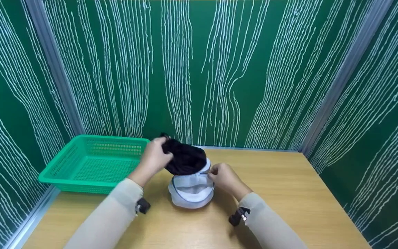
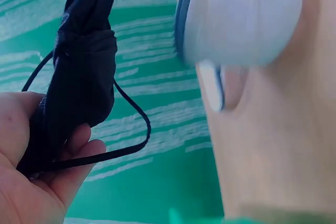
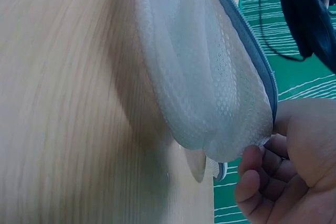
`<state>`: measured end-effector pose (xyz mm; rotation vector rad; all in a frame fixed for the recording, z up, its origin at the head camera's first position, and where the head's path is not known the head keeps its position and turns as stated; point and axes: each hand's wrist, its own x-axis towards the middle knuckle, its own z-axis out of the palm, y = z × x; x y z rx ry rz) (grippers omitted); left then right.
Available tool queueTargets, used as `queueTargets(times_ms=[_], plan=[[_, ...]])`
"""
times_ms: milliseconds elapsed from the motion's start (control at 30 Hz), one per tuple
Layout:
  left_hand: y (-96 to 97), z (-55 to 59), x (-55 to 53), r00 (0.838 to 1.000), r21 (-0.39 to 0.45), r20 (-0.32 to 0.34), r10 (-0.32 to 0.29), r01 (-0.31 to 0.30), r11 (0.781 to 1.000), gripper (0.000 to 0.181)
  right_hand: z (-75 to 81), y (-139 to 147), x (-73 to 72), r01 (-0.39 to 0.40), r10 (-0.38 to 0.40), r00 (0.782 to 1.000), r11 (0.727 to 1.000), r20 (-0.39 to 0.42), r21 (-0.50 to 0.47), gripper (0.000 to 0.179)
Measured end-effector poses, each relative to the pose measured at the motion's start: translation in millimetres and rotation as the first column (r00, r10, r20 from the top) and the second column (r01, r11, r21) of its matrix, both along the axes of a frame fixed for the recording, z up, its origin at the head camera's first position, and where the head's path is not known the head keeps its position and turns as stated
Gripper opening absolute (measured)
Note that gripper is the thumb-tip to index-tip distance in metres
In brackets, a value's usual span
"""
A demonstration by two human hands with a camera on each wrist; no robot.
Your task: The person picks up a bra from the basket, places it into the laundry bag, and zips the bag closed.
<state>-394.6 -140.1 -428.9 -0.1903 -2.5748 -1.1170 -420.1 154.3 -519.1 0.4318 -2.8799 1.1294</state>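
"Currently, what do you have in your grip?"

"My left hand (image 1: 154, 156) clasps a limp black fabric garment (image 1: 187, 159) with a thin black strap (image 2: 105, 157), while my right hand (image 1: 225, 178) pinches the edge of a rounded white mesh bag (image 1: 191, 201) beside its blue-grey zip (image 3: 253, 43)."

"And where are they?"

"The bag sits open on a pale wood-grain table (image 1: 275, 186). I hold the garment up near it, apart from it in the wrist views."

"Anything around you?"

"A green rectangular plastic basket (image 1: 98, 169) stands to my left, beneath green walls (image 1: 199, 69) streaked with wavy white lines."
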Motion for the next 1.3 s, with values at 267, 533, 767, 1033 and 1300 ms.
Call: queueTargets(times_ms=[267,533,767,1033,1300], plan=[[39.8,-30.5,15.4,0.998,-0.143,0.054,-0.026,0.034,0.989,0.062,-2.4,1.8,-0.5,0.025,-0.026,0.999,1.0,-0.037,-0.016,0.01],[60.5,-65.3,22.5,0.991,-0.435,-0.052,-0.121,0.087,0.896,0.046,-5.3,-0.5,0.2,0.021,-0.022,0.998,1.0,-0.059,-0.018,0.011],[72.1,-77.7,24.9,0.963,-0.58,0.0,-0.268,0.219,0.785,0.036,-9.3,-4.2,0.1,0.031,-0.032,0.998,0.999,-0.053,-0.013,0.013],[72.6,-92.1,28.9,0.909,-0.744,0.073,-0.411,0.324,0.584,0.044,-11.3,-8.3,-1.9,0.018,-0.018,0.999,1.0,-0.041,0.012,0.014],[71.2,-86.5,32.3,0.898,-0.841,0.107,-0.426,0.31,0.443,0.03,-3.5,-7.9,0.0,-0.032,0.031,0.999,0.999,-0.023,-0.019,0.019]])
